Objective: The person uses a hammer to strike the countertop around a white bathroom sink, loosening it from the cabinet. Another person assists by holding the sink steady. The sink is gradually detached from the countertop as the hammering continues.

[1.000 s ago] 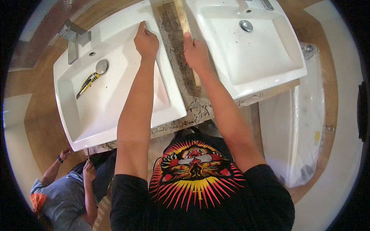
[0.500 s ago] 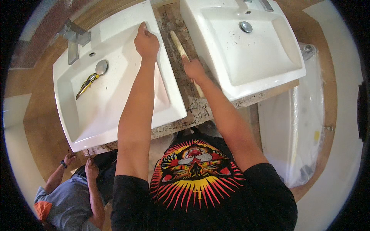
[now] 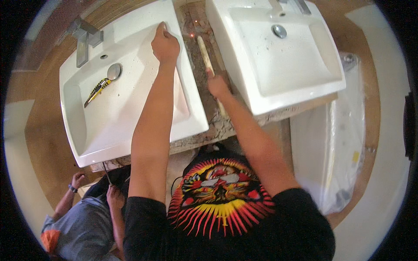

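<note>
My left hand point(image 3: 166, 46) is curled into a fist over the right side of the left white washbasin point(image 3: 198, 117); anything inside the fingers is hidden. In the strip between the two basins, my right hand point(image 3: 218, 85) grips a pale wooden handle point(image 3: 204, 54). It slants away from me over the cracked, rubble-covered countertop point(image 3: 222, 130). What sits at the handle's far end I cannot make out. Two tiny red-orange glowing spots show near that end. A yellow and black utility knife point(image 3: 98, 91) lies in the left basin beside its round drain cover point(image 3: 114, 71).
The right washbasin point(image 3: 300, 89) holds scattered specks of debris. A square metal faucet point(image 3: 85, 48) stands behind the left basin. At lower left, another person point(image 3: 80, 226) holds a thin rod point(image 3: 107, 174) beneath the counter. A plastic-wrapped white bathtub point(image 3: 322, 152) is at right.
My right hand and the wooden handle have shifted slightly, and glowing spots have appeared near the handle's far end. The other person's nearer hand has moved lower and right. My left hand stays put.
</note>
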A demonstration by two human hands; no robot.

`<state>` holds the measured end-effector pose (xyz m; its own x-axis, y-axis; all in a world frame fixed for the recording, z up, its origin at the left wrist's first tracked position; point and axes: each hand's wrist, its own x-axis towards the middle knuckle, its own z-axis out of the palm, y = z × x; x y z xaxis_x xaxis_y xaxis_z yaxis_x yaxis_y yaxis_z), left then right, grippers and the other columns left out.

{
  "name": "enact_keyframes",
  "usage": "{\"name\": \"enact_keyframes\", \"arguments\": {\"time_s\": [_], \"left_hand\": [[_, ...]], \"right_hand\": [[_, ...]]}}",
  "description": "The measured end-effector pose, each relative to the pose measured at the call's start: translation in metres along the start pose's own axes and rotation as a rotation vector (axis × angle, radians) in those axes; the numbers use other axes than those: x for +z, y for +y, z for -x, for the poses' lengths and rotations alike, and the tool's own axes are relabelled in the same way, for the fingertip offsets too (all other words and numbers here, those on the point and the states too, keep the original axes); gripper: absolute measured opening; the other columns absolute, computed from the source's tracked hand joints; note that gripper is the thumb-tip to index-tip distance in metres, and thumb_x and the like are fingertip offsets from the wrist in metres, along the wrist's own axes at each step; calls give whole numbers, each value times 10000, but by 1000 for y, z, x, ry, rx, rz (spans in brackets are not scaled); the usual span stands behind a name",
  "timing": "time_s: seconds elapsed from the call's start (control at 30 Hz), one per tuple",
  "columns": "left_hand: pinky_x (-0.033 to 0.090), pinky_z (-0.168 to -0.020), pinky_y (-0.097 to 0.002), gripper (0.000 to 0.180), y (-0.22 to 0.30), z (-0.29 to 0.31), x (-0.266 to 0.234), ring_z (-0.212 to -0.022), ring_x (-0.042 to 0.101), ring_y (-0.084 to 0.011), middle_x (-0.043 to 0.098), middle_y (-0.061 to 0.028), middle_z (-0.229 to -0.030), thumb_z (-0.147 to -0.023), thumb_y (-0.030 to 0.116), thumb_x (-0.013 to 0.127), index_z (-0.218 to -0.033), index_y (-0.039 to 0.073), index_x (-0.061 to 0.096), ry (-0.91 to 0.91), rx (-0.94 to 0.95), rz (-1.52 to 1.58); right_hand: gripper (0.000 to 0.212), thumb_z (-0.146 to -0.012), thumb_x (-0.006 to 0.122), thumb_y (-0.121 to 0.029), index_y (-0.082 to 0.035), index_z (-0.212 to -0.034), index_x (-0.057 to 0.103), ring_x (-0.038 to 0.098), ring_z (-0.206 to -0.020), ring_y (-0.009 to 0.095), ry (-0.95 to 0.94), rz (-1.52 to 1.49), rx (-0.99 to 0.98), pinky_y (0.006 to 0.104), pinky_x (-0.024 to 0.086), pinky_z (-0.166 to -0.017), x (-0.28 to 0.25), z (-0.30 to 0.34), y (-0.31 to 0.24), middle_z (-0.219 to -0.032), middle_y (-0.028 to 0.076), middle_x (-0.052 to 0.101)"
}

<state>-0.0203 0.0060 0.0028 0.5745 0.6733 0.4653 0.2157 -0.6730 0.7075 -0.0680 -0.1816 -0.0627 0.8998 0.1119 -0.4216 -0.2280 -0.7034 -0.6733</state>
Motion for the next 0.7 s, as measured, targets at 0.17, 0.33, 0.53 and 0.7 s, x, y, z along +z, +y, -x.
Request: {"name": "enact_keyframes", "arguments": {"time_s": [0.17,0.33,0.53,0.7], "left_hand": [[508,-791,-422,308,22,-10,3,-911,645,-367,660,-213,-1007,-882,73,486,-1163,49,608,-45,-73,18],[512,-771,-406,293,14,-2,1,-887,653,-366,653,-234,-1010,-880,53,486,-1140,17,616,-10,-31,59],[503,-783,-443,316,12,-2,2,-905,640,-370,671,-190,-967,-895,115,474,-1186,96,598,-23,-75,36],[503,-772,-451,316,10,-2,6,-904,639,-377,671,-192,-964,-896,115,468,-1185,106,595,-30,-72,24]], "right_hand": [[783,-937,325,-577,158,-1072,561,545,-1080,471,-169,-26,134,489,415,-950,-28,-17,-19,-1079,381,559],[757,-933,389,-580,149,-877,588,571,-478,250,65,-44,-142,371,464,-478,-58,-11,-56,-638,172,578],[681,-952,373,-519,112,-938,627,603,-859,483,65,-202,-225,499,467,-785,-89,6,-111,-826,323,619],[747,-935,361,-575,133,-1019,587,607,-928,449,-153,-165,183,477,470,-820,-27,7,-17,-920,321,621]]}}
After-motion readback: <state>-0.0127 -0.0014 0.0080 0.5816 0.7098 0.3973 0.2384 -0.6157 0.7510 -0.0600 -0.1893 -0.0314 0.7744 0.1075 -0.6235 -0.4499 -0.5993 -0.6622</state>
